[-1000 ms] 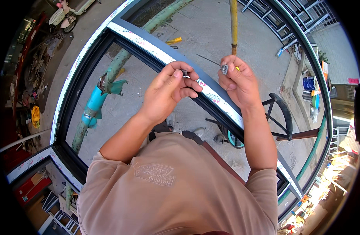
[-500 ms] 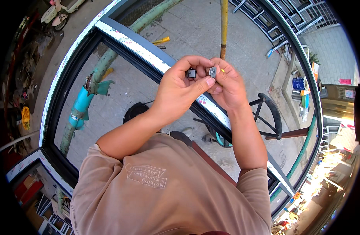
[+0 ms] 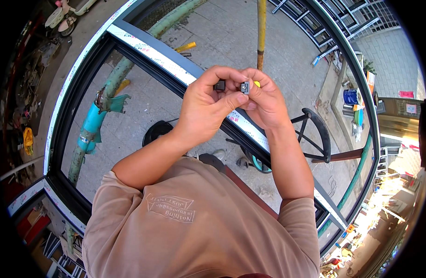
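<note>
Over the window frame's crossbar my two hands meet, fingers closed. A small dark block (image 3: 245, 87) with a round, screw-like spot on its face is pinched where the fingertips of my left hand (image 3: 202, 107) and my right hand (image 3: 268, 103) come together. Within the curled fingers of the left hand sits a second small black block (image 3: 220, 85). A bit of something yellow (image 3: 257, 84) shows between the right fingers; its kind is hidden. Beneath both hands runs the large dark window frame (image 3: 164, 62), partly covered in white protective film.
Rusty green pipes (image 3: 115, 78) support the frame on the left, with torn teal wrapping (image 3: 91, 125). A yellow pole (image 3: 261, 32) stands beyond my hands. A black curved metal piece (image 3: 319, 134) lies right of my forearm. A blue bucket (image 3: 351, 97) and stacked frames (image 3: 324, 23) stand farther right.
The whole view has shifted slightly. Both hands keep their hold, and the pinched block has turned a little, showing its round spot more squarely. More of the yellow bit shows.
</note>
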Demonstrator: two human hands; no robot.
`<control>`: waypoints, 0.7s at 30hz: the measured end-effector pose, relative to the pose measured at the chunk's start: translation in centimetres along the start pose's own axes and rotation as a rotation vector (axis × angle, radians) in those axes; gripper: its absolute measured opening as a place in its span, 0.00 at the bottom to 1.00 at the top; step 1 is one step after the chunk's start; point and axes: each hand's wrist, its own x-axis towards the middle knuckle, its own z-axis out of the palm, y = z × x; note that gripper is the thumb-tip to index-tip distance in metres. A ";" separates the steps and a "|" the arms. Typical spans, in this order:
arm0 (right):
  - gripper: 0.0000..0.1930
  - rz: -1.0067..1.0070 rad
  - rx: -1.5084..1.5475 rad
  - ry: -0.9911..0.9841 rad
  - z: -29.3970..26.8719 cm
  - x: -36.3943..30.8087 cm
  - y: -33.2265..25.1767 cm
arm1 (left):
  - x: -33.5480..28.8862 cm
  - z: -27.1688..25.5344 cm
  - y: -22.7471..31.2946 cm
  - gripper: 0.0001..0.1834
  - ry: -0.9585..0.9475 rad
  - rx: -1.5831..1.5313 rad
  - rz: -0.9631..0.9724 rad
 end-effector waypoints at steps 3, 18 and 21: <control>0.15 -0.012 -0.015 0.001 0.0 0.0 -0.1 | -0.1 0.1 0.3 0.16 -0.014 -0.045 -0.020; 0.09 -0.007 0.025 -0.011 -0.5 -0.1 0.0 | -0.7 -0.1 0.6 0.10 0.005 0.118 0.019; 0.09 -0.028 -0.088 -0.017 0.3 -0.1 -0.1 | -1.3 -0.7 1.0 0.10 0.014 0.101 -0.010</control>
